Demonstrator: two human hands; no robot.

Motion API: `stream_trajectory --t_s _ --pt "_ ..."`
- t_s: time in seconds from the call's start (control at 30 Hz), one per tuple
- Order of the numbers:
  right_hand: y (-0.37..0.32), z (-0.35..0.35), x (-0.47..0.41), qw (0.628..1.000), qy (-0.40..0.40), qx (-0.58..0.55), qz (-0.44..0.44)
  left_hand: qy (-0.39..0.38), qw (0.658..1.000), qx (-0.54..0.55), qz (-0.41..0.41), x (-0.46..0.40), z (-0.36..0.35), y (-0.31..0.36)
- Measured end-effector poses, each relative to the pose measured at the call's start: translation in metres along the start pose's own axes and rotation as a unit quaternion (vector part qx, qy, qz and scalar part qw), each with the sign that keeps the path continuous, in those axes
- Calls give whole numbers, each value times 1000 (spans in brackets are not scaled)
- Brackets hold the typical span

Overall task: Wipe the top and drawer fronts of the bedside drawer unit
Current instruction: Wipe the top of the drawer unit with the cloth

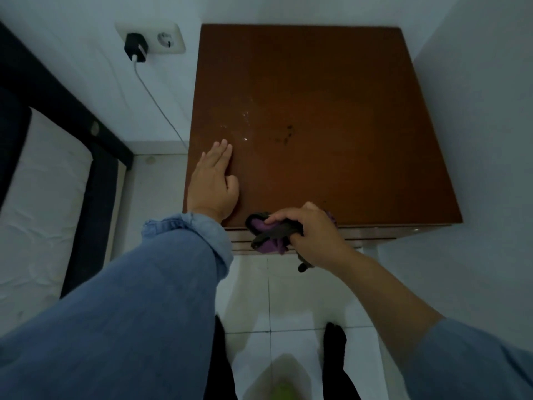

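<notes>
- Risk: cloth (271,235) is bunched, with loose ends hanging off the near edge of the drawer unit (317,125); a wipe with a balled rag would likely cover little surface and leave streaks or miss patches.
- Risk: dark specks (288,132) mid-top and pale shiny smears (242,122) left of centre look stuck on; a light pass may just spread them rather than lift them.
- Risk: left hand (213,183) lies flat on the near-left part of the top, so that patch could get skipped unless it moves.
- Risk: charger (135,47) in the wall socket (153,39) with its cable (155,96) running down just beside the unit's left edge; a wide sweep off that side could snag it.
- Right hand (305,229): fingers curled tight round the purple and dark cloth, gripping it at the near edge of the top, over the uppermost drawer front (375,233).
- Left hand: fingers straight and close together, palm down, pressing on the wood, holding nothing.
- Drawer unit sits in the far-right corner against the walls, bed (43,197) well to the left, tiled floor (274,298) near.
- Drawer fronts show only as a thin strip under the near edge; judged not wiped yet, but cannot really tell.
</notes>
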State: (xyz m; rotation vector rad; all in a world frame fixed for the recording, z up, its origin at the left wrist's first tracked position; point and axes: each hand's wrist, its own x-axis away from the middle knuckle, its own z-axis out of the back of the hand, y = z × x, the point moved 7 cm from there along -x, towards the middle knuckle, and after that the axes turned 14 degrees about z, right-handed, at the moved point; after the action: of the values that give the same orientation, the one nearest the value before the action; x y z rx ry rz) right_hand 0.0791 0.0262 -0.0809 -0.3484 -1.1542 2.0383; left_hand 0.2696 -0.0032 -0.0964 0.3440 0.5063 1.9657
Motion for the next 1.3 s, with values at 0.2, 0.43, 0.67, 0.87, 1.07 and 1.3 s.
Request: stream_trajectory --t_s 0.2,0.43,0.67,0.87,1.07,1.3 --pt "-6 29 -37 977 -95 -131 -137 5 999 29 19 -2 4 -1" --pt "16 84 -125 916 168 -310 -193 56 996 37 53 -55 14 -5" --pt "26 130 -242 914 336 -193 -117 54 998 15 42 -98 3 -8" --pt "31 154 -331 923 379 -41 -58 59 996 33 54 -102 4 -10" --pt "37 135 -379 939 314 137 -44 54 996 28 62 -104 5 -10" --pt "5 96 -418 951 232 189 80 50 996 43 67 -105 7 -7"
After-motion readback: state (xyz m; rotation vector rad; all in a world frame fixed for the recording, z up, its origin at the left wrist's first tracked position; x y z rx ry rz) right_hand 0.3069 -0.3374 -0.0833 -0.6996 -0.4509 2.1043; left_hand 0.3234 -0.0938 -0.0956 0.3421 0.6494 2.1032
